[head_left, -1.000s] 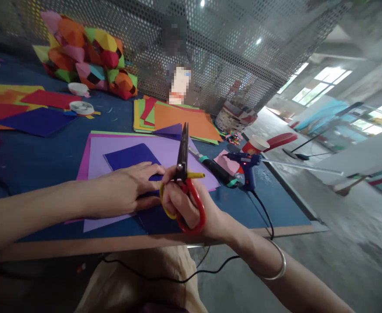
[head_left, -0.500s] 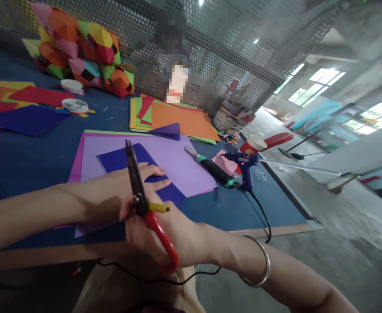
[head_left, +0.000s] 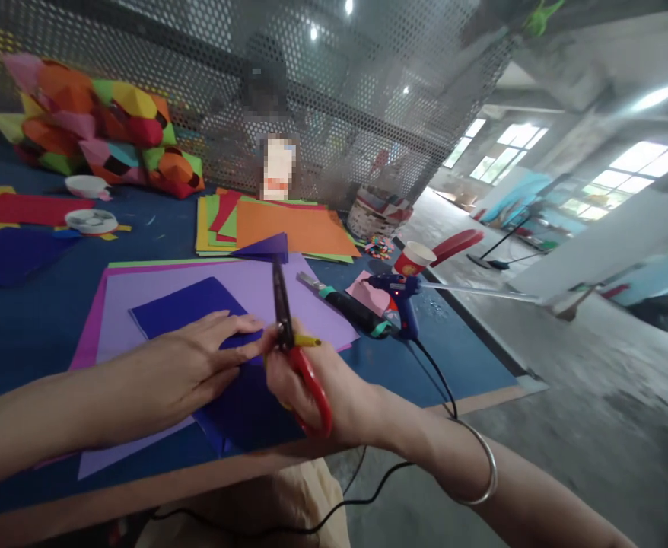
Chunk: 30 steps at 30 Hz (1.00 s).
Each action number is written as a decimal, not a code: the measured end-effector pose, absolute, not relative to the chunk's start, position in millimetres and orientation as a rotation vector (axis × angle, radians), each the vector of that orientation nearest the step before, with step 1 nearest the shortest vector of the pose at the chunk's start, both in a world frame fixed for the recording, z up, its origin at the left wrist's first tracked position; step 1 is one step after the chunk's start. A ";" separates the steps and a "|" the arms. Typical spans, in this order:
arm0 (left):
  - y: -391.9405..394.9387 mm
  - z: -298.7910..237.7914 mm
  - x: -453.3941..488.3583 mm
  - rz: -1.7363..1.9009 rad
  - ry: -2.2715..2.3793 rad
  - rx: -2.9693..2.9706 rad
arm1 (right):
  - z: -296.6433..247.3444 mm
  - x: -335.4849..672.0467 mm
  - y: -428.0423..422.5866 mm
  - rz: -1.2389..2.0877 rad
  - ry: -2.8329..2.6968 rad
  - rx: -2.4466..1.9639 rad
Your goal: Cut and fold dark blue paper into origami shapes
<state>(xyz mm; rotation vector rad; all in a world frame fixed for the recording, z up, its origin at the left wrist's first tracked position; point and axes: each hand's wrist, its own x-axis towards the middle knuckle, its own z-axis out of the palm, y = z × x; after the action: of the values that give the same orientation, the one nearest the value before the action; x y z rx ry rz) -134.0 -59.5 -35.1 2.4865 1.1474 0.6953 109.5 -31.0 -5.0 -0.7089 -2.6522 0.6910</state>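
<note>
A blue glue gun (head_left: 399, 293), a red paper cup (head_left: 412, 259) and a stack of orange paper (head_left: 294, 228) sit beyond the hands, before a perforated metal screen (head_left: 339, 91). The table (head_left: 26, 327) is covered in blue. The left hand (head_left: 186, 369) lies flat, fingers spread, on a dark blue sheet (head_left: 191, 308) atop lilac paper (head_left: 243, 281). The right hand (head_left: 305, 384) grips red-handled scissors (head_left: 288, 335), blades together, just beside the left fingertips.

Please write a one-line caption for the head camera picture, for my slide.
Left hand rests on dark blue paper while right hand holds red-handled scissors.
</note>
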 end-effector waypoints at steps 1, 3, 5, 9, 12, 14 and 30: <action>-58.8 -32.5 -136.0 0.639 1.108 2.536 | -2.4 115.7 -27.1 0.701 -2.632 -0.748; -57.1 -28.4 -138.8 0.563 1.064 2.607 | 4.5 126.6 -22.3 0.744 -2.580 -0.829; -55.7 -25.9 -139.9 0.540 1.080 2.634 | 13.6 133.8 -21.1 0.734 -2.551 -0.931; -55.0 -25.7 -141.1 0.464 1.121 2.686 | 34.2 137.2 -24.6 0.526 -2.601 -1.330; -55.3 -26.8 -142.0 0.488 1.125 2.702 | 42.4 135.8 -27.0 0.305 -2.599 -1.632; -55.6 -26.3 -142.0 0.492 1.126 2.708 | 42.1 135.1 -26.9 0.217 -2.584 -1.735; -56.7 -21.1 -140.6 0.465 1.137 2.685 | 27.3 163.6 3.4 -0.039 -2.454 -1.739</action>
<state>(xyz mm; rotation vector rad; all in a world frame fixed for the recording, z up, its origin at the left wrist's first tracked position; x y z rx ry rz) -140.6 -56.7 -21.1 2.6855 1.1371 0.4653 163.6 3.4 27.3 -1.7386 -2.4541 -0.0389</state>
